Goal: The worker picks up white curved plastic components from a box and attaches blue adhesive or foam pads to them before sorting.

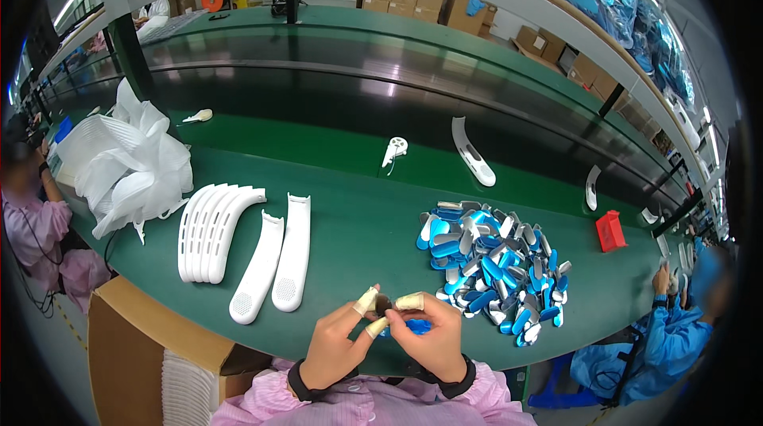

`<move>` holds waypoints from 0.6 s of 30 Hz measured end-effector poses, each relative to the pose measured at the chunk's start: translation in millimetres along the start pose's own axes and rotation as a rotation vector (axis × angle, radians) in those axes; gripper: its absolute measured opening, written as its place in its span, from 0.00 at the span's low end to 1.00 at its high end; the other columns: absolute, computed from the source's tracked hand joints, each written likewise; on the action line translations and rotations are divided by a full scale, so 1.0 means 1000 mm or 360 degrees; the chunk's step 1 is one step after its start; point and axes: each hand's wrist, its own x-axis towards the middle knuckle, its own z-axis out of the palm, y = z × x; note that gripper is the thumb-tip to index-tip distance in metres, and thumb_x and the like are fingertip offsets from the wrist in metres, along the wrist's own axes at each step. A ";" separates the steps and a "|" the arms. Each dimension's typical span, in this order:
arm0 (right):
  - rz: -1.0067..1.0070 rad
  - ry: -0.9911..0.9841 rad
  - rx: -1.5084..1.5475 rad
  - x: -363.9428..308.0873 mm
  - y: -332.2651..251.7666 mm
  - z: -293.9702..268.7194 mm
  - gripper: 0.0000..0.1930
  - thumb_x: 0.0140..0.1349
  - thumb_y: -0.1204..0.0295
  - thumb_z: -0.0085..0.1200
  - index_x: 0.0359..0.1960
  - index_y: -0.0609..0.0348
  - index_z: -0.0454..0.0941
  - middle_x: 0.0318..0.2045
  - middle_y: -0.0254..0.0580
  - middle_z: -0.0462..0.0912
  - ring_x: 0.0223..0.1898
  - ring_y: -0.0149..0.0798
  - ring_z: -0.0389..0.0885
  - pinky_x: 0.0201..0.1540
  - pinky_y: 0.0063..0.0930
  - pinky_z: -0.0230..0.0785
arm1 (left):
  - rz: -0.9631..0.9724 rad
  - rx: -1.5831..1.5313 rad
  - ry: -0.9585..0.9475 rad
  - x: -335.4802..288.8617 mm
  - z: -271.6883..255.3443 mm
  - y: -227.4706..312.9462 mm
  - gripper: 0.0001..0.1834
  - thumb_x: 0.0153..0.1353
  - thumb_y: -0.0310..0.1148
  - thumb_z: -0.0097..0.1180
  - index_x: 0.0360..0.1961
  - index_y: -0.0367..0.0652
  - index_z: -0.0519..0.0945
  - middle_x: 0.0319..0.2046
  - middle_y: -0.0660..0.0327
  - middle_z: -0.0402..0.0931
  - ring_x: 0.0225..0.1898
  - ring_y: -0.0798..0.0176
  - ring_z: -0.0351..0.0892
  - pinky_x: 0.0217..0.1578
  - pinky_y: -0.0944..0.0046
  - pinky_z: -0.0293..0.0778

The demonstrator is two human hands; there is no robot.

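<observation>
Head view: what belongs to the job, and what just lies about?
Likely the job: left hand, right hand, small dark piece between them, pile of blue-and-silver pieces; perhaps white curved shells.

Seemingly lying about: red plastic bin, translucent white sheets, cardboard carton.

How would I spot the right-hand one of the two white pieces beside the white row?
On the green table, left of the blue-and-silver pile, find the row of white pieces. Just right of it lie two more. Yours is the right-hand white piece, which looks straighter than its curved neighbour.
</observation>
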 end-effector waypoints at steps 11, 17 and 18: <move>0.0275 -0.0431 0.0325 -0.003 0.009 -0.010 0.05 0.51 0.82 0.63 0.27 0.66 0.78 0.27 0.32 0.76 0.25 0.20 0.73 0.27 0.13 0.66 | 0.0083 -0.0436 -0.0442 0.003 -0.010 0.005 0.30 0.56 0.24 0.54 0.62 0.37 0.64 0.45 0.53 0.70 0.46 0.55 0.72 0.48 0.63 0.67; 0.0459 -0.0502 0.0519 0.003 0.018 -0.015 0.07 0.55 0.75 0.63 0.33 0.64 0.78 0.24 0.25 0.76 0.24 0.15 0.68 0.23 0.12 0.58 | -0.0077 -0.0380 -0.0496 0.003 -0.010 -0.004 0.26 0.57 0.26 0.55 0.58 0.39 0.69 0.38 0.57 0.70 0.38 0.59 0.71 0.42 0.67 0.68; 0.0457 -0.0511 0.0538 0.004 0.018 -0.018 0.08 0.55 0.75 0.62 0.34 0.64 0.78 0.25 0.25 0.77 0.24 0.15 0.68 0.24 0.12 0.59 | -0.0142 -0.0366 -0.0494 0.001 -0.010 -0.005 0.23 0.57 0.26 0.54 0.56 0.39 0.72 0.35 0.58 0.71 0.35 0.60 0.71 0.39 0.68 0.68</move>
